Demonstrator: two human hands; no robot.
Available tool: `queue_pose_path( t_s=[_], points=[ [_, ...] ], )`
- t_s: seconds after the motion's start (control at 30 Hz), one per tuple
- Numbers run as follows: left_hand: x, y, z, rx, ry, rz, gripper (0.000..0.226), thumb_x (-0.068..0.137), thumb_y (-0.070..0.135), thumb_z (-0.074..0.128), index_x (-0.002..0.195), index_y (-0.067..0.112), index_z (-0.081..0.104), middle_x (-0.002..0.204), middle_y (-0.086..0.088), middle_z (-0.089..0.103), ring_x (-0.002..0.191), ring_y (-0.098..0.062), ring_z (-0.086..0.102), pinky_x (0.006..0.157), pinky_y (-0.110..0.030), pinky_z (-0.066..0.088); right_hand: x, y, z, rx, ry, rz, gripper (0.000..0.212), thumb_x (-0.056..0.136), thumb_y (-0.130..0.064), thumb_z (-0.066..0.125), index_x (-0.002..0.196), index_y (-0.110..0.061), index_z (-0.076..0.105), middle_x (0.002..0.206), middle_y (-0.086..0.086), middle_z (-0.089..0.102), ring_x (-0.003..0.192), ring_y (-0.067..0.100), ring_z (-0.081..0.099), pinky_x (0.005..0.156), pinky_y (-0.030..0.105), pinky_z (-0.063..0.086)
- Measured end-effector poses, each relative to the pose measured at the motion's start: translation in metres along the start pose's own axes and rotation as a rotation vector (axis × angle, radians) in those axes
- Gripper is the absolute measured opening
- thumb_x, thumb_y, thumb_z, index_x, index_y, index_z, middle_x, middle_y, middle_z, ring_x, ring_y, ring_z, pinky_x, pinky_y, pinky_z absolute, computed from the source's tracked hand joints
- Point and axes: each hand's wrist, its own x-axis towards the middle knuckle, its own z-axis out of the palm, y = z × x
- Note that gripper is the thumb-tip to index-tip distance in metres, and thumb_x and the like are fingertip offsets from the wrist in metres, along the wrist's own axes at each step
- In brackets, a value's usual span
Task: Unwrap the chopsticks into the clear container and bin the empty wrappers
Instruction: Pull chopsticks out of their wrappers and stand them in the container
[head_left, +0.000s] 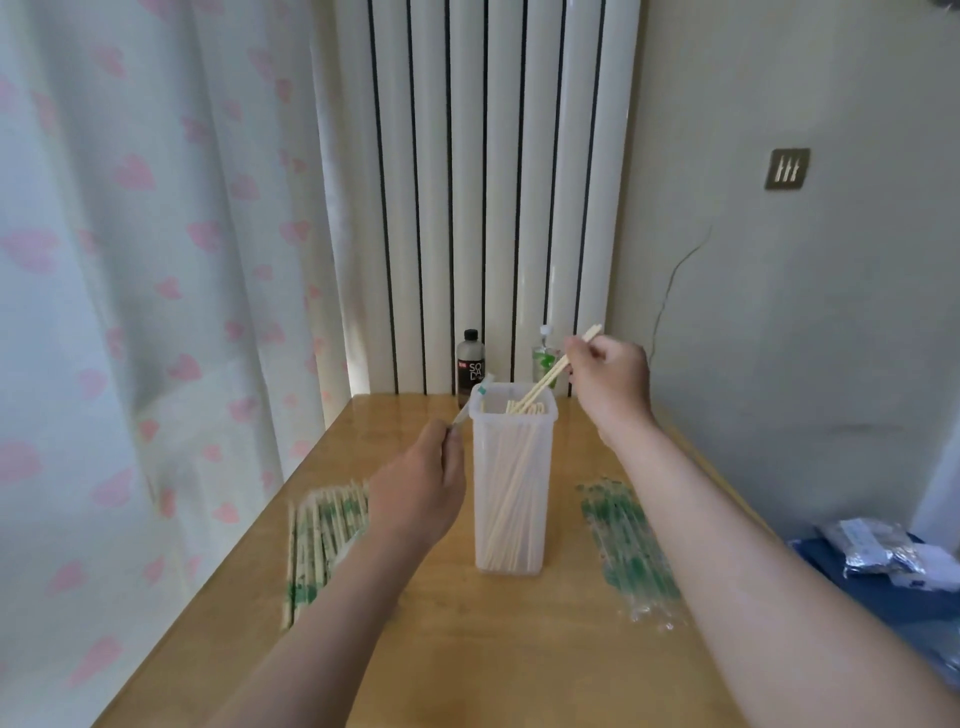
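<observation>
right hand (608, 376) pinching chopsticks (556, 371), left hand (423, 483) pinching wrapper (470, 402)

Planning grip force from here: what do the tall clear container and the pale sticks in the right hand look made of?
The tall clear container is likely frosted translucent plastic, since the sticks inside show through hazily. The pale chopsticks pinched by the right hand are probably bare bamboo or wood: matte, light tan.

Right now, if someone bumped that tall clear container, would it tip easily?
Probably yes: the clear container is tall on a narrow base. It likely feels light, thin plastic holding only chopsticks. It might slide on the glossy table first.
</observation>
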Motion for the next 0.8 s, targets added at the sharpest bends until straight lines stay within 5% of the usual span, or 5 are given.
queue_pose_path(
  t_s=[0.17,0.3,0.4,0.6,0.8],
  points=[
    [-0.005,-0.008,-0.001,-0.039,0.002,0.019,0.035,0.106,0.032,0.038,0.071,0.031,0.032,0.058,0.005,0.048,0.052,-0.019,0.049,0.049,-0.032,0.032,-0.002,0.012,0.014,-0.184,-0.176,0.047,0.047,0.094,-0.034,0.069,0.058,-0.006,0.058,0.046,-0.011,0.044,0.051,0.012,0.041,0.054,0.027,0.029],
    [-0.009,-0.010,0.005,-0.047,-0.023,0.044,0.032,0.105,0.032,0.039,0.073,0.031,0.035,0.058,0.006,0.050,0.050,-0.018,0.049,0.048,-0.034,0.035,-0.005,0.015,0.010,-0.120,-0.255,0.145,0.018,0.094,-0.034,0.072,0.091,-0.017,0.078,0.110,-0.001,0.074,0.107,0.014,0.062,0.088,0.030,0.046],
    [-0.011,-0.005,0.013,-0.059,-0.055,0.039,0.032,0.105,0.033,0.038,0.074,0.028,0.038,0.060,0.004,0.051,0.052,-0.019,0.050,0.050,-0.035,0.037,-0.010,0.011,-0.004,-0.069,-0.206,0.149,0.026,0.101,-0.028,0.061,0.118,-0.014,0.074,0.133,0.001,0.067,0.115,0.012,0.057,0.090,0.027,0.041],
    [-0.017,0.024,0.038,-0.225,-0.168,0.068,0.031,0.106,0.033,0.038,0.084,0.017,0.053,0.059,0.002,0.053,0.053,-0.017,0.051,0.051,-0.037,0.037,-0.025,0.011,-0.040,0.056,-0.319,0.077,0.014,0.099,-0.020,0.062,0.099,-0.018,0.076,0.083,0.000,0.069,0.067,0.014,0.058,0.051,0.019,0.040],
    [-0.028,0.074,0.066,-0.499,-0.348,-0.028,0.032,0.106,0.032,0.043,0.098,0.009,0.063,0.070,-0.003,0.058,0.061,-0.012,0.051,0.060,-0.030,0.041,-0.026,0.025,-0.072,0.040,-0.527,0.109,0.004,0.094,-0.016,0.072,0.093,-0.015,0.077,0.065,-0.001,0.063,0.057,0.012,0.054,0.045,0.027,0.036]
  ],
)
